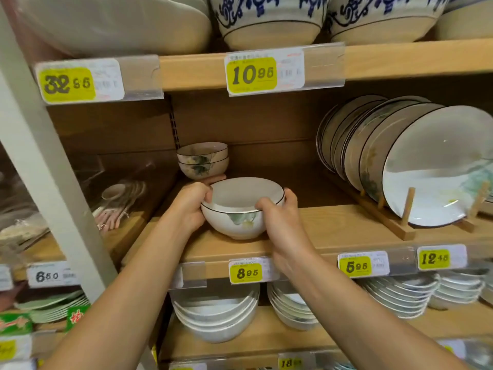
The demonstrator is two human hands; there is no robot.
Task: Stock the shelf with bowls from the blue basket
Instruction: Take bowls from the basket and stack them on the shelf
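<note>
A white bowl (237,209) with a dark rim and a green leaf print stands on the middle wooden shelf (333,228), near its front edge. My left hand (190,205) grips its left side, thumb over the rim. My right hand (280,217) grips its right side, fingers curled over the rim. Behind it, at the back of the shelf, two matching bowls (202,162) sit stacked. The blue basket is out of view.
A wooden rack (394,222) of upright plates (432,166) fills the shelf's right part. Large bowls (269,20) stand on the shelf above, stacked bowls (216,316) and plates (402,295) below. A white post (45,161) stands at left.
</note>
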